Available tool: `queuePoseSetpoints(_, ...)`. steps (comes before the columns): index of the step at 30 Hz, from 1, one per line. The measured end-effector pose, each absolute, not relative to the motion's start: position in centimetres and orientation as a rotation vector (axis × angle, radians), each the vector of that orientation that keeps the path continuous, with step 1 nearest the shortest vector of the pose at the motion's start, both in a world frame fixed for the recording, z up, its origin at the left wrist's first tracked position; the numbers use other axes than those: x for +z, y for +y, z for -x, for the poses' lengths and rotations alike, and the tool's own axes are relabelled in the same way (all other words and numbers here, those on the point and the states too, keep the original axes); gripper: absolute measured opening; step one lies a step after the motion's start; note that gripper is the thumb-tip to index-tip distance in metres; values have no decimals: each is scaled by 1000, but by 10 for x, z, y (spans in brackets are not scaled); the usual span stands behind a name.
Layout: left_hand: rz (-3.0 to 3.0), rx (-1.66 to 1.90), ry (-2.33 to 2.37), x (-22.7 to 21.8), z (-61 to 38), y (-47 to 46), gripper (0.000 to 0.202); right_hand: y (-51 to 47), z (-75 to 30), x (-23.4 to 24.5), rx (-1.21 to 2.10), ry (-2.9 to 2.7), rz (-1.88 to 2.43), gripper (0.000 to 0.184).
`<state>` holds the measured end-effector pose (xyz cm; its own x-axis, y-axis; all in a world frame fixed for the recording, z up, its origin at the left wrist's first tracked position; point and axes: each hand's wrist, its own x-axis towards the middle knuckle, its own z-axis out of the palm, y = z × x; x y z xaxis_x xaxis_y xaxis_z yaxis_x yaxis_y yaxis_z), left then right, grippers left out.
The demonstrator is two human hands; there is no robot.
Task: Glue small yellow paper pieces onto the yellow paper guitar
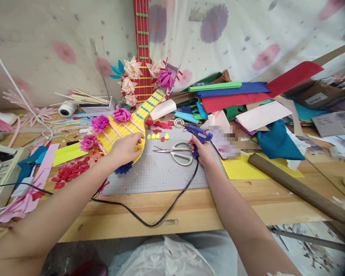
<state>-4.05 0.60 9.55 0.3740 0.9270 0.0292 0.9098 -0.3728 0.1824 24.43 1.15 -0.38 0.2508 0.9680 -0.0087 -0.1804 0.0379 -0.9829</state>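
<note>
A yellow toy lute (146, 109), trimmed with magenta and pink paper flowers, teal frets and pink strings, lies tilted on the grey cutting mat (149, 176). My left hand (128, 149) rests over its lower body, fingers curled at the right rim; the fingertips are partly hidden. In my right hand (202, 151) is a blue glue gun (199, 133), its nozzle pointing left and its black cord looping across the table. Beside the right hand lie open scissors (176, 152) with pale handles. Small yellow paper pieces (158, 136) and red scraps (159, 124) lie behind the scissors.
A red lute (143, 50) with cream flowers stands against the curtain. Coloured paper sheets (235, 97) pile up at back right, and a brown roll (296, 188) lies at right. Red paper scraps (74, 170) and a power strip (5, 168) are at left.
</note>
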Motion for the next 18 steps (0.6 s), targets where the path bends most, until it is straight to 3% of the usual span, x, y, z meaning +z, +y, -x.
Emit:
queuePoseSetpoints(7,-2140,865,1743,116,65,32,30,10,-243,-1,1088,-916,1231,40)
queuePoseSetpoints(18,-2357,738,1537,115,18,48,22,11,-245,-1,990,-882,1299,39)
